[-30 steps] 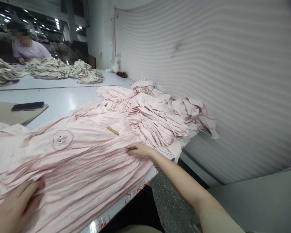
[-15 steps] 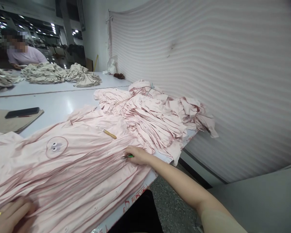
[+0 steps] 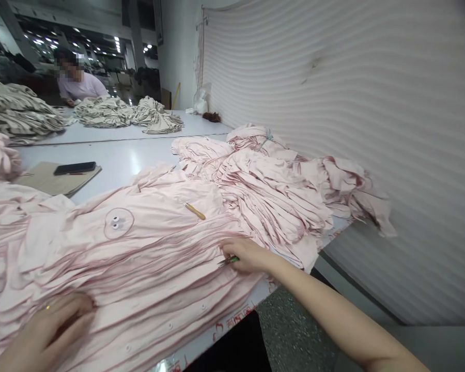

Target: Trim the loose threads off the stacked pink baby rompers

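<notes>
Where pink garments spread; yellow-brown tool atop; phone on likely notebook

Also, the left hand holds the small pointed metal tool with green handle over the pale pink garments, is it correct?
Not the left hand: the head view shows the right hand holding that green-handled tool over the pale pink garments.

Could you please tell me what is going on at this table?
A person has both bare hands on a layered stack of pink garments. The right hand holds a small green-handled tool, its pointed end over the folds, while the left hand rests on the cloth. A wooden-handled tool lies on top, near a round face patch.
</notes>
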Tool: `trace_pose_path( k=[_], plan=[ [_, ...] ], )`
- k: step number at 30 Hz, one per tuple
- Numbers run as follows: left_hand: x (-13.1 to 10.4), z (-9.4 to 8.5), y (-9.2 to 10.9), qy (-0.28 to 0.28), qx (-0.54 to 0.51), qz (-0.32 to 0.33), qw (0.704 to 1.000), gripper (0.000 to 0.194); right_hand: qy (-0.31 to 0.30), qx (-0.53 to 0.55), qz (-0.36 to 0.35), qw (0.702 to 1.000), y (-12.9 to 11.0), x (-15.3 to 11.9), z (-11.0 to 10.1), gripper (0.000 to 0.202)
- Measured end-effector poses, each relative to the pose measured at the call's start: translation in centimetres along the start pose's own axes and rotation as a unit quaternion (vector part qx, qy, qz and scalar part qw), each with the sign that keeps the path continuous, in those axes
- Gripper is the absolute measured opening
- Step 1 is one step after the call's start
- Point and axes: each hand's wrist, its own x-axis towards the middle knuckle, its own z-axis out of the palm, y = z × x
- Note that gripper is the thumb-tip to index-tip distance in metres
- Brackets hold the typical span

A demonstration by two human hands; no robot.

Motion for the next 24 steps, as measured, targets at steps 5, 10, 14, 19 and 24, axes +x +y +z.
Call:
trace_pose_path(
  k=[5, 10, 14, 19, 24],
  plan=[
    [1.8, -0.1, -1.0, 0.014, 0.035, 0.008, 0.999, 0.032, -0.027, 0.008, 0.024, 0.999, -0.3, 0.3, -0.5, 0.013],
    [2.8, -1.2, 0.5, -0.011, 0.008, -0.035, 0.999, 0.024, 0.001, 0.015, 0.052, 0.999, -0.9, 1.2, -0.5, 0.020],
    [2.7, -2.3, 0.8, -0.079, -0.046, -0.061, 0.994, 0.022, 0.037, -0.024, 0.100, 0.994, -1.0, 2.2, 0.9, 0.054],
    [1.5, -2.8, 0.2, -0.140, -0.139, -0.030, 0.980, 0.017, 0.039, -0.069, 0.099, 0.992, -0.7, 2.6, 2.2, 0.053],
    [0.6, -2.2, -0.1, -0.153, -0.108, 0.009, 0.982, 0.018, 0.065, -0.134, 0.114, 0.982, -1.0, 2.4, 2.7, 0.031]
  ],
)
